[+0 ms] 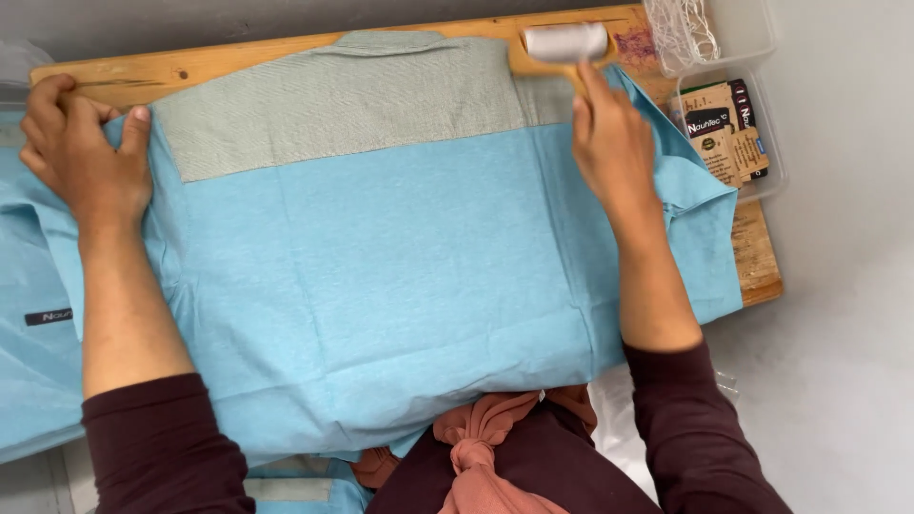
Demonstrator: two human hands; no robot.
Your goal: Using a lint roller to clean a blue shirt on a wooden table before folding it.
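A light blue shirt (381, 276) with a grey-green yoke panel (333, 105) lies spread face down on a wooden board (143, 74). My left hand (81, 152) presses the shirt's left shoulder down near the board's left end, fingers curled on the cloth. My right hand (614, 143) grips the handle of a lint roller, whose white roll (565, 42) rests at the shirt's upper right, on the board's far edge.
Two clear plastic bins sit at the right: one with white netting (685, 33), one with brown paper tags (724, 128). More blue cloth (33, 333) hangs off the left. A grey floor (838, 362) lies to the right.
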